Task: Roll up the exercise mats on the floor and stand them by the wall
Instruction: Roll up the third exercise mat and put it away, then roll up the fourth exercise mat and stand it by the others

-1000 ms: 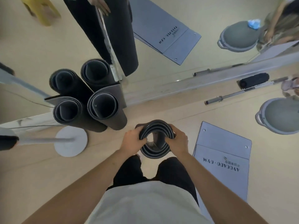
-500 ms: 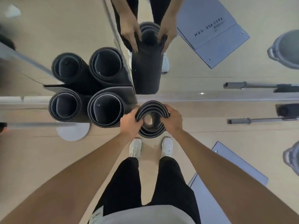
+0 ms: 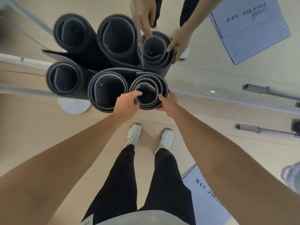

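Note:
A dark rolled mat (image 3: 148, 92) stands upright against the mirror wall, touching the right side of a second rolled mat (image 3: 107, 90). A third rolled mat (image 3: 64, 78) stands further left. My left hand (image 3: 128, 103) grips the near-left rim of the first roll, its index finger reaching over the inner coil. My right hand (image 3: 168, 101) holds the roll's right side, thumb on the rim and fingers round the outside. The mirror above repeats all the rolls and both hands. A flat grey mat (image 3: 206, 197) lies on the floor at the lower right.
A white round stand base (image 3: 73, 105) sits on the floor left of the rolls. A barbell (image 3: 266, 129) lies along the wall at right. A grey domed object (image 3: 292, 176) shows at the right edge. My white shoes (image 3: 133, 135) stand just behind the rolls.
The roll in my hands has moved forward to the wall and now stands beside the other two rolls. My left fingers have shifted onto its inner coil.

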Demonstrator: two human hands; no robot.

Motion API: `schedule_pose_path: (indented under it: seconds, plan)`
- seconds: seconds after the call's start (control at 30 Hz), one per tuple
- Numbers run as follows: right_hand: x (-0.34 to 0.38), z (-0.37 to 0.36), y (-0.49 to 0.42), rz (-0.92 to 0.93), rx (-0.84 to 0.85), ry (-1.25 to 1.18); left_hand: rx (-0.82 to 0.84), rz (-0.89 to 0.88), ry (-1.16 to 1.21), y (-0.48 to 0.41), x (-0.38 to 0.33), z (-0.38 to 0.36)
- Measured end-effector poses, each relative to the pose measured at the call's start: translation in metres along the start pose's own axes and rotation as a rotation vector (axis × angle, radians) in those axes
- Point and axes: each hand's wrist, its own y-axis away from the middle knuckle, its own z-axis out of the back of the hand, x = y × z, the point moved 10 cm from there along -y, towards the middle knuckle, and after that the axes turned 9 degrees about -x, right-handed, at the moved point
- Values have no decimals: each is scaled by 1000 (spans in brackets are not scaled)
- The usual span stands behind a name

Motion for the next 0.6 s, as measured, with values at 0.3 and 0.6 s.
schedule_pose_path:
  seconds: [0.3,0.6]
  plan:
    - [-17,21,5,-38,15,39,365,27,-110,37,21,-55]
    - [-50,74,89,-43,-34,77,355,123,51,80,18,-16]
